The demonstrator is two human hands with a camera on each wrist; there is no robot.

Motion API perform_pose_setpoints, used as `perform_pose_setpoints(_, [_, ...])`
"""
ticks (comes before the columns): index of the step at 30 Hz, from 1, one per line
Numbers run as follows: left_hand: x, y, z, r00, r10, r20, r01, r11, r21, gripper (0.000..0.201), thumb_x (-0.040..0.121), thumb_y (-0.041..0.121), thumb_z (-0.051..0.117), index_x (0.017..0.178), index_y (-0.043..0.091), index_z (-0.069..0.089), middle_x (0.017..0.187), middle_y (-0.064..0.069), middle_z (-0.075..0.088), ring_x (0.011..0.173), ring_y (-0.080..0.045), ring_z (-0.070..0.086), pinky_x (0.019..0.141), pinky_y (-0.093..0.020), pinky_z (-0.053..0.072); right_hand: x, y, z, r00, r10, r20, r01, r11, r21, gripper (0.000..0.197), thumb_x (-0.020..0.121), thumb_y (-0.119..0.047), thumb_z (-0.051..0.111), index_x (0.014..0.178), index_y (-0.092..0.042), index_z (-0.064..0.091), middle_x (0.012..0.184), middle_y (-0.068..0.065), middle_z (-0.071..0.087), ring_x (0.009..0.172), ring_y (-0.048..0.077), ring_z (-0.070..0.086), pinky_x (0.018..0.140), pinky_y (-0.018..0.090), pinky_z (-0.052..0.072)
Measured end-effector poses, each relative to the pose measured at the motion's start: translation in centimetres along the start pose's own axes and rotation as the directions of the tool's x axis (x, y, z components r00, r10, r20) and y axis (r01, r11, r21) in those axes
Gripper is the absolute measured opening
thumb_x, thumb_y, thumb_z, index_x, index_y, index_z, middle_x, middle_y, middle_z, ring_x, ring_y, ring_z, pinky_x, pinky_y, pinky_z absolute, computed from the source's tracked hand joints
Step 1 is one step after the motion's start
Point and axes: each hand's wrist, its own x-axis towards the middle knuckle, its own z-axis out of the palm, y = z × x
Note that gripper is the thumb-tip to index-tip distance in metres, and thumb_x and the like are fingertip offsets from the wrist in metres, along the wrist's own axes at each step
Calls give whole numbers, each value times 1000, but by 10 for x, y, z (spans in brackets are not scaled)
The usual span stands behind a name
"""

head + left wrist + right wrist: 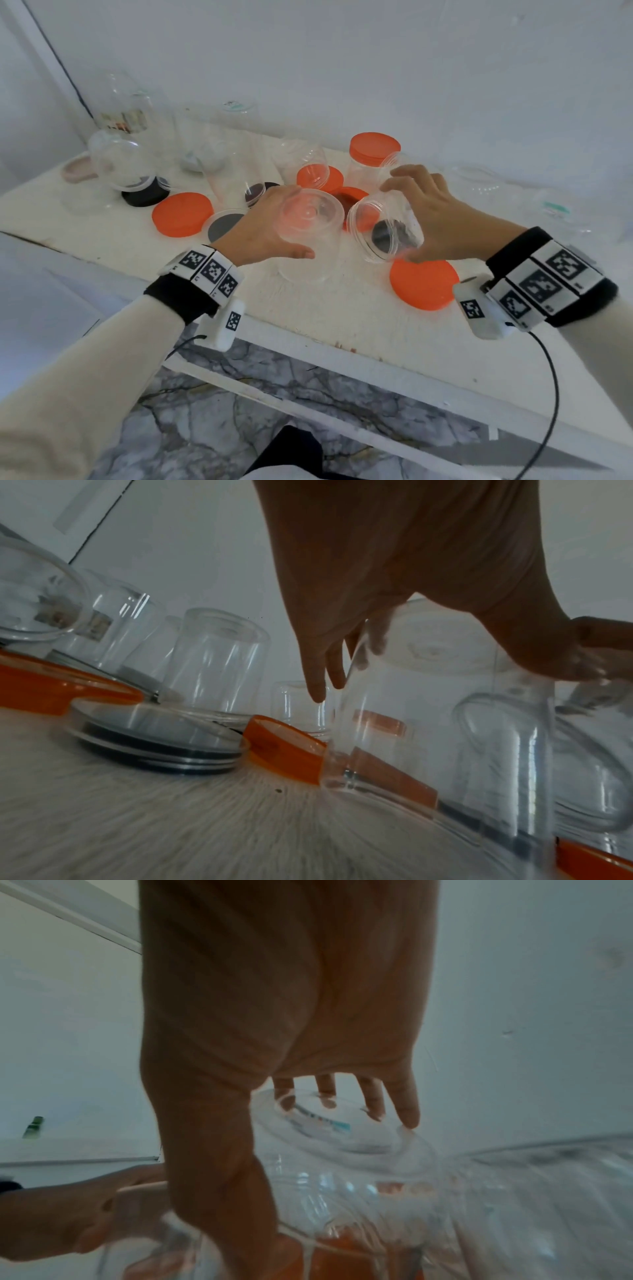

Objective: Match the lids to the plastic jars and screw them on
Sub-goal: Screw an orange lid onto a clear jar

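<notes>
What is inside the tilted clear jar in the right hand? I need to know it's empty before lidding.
Nothing shows inside the tilted clear jar; the dark patch seen through its wall looks like a black lid behind it. The right hand covers its far side.

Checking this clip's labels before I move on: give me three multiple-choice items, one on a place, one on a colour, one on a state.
1. The orange-capped jar stands:
A. at the table's front edge
B. behind the right hand, toward the wall
C. on the floor

2. The loose lid beside the right wrist is:
A. black
B. grey
C. orange

3. The tilted jar in the right hand is:
A. closed with a lid
B. uncapped, mouth open
C. lying on the table, untouched

Answers:
1. B, the head view shows it past the fingers, near the wall.
2. C, it is plainly orange against the white table.
3. B, its open rim faces the camera while the fingers curl over its base.
</notes>
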Motion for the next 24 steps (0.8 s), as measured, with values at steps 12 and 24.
perform_pose_setpoints(12, [-35,67,19,899,398,-181,-322,882,343,62,74,37,71,125,8,50,125,-10,41,116,-19,34,102,-36,32,-84,-9,-7,970,11,-243,7,997,73,99,49,-29,86,135,-15,40,135,4,38,122,18,34,78,29,39])
perform_pose_setpoints(24, [23,92,111,817,287,500,-457,851,260,69,79,38,71,134,11,41,139,-4,38,128,-19,33,105,-36,31,-186,-2,-2,939,303,-163,-302,953,29,113,41,-24,90,137,-12,31,123,1,31,107,9,28,83,29,42])
